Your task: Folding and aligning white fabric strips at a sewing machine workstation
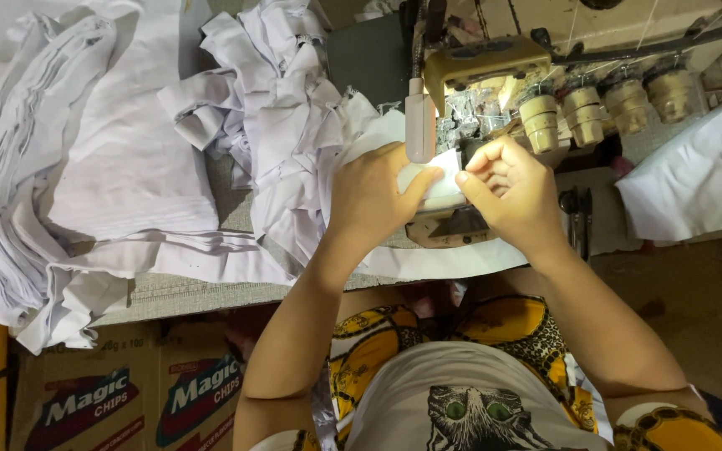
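Observation:
My left hand (375, 196) and my right hand (507, 190) meet over a small white fabric piece (438, 185), each pinching an edge of it under the head of a sewing machine (478, 71). The fabric lies on the machine's bed, lit by its lamp, just below the presser area. Both hands sit close together, thumbs nearly touching.
A tall stack of white fabric (60, 167) fills the table's left. Loose white pieces (277, 108) are heaped beside my left hand. Several thread tension knobs (603, 108) line the machine at right. More white cloth (695, 175) lies far right. Cardboard boxes (127, 392) stand below the table edge.

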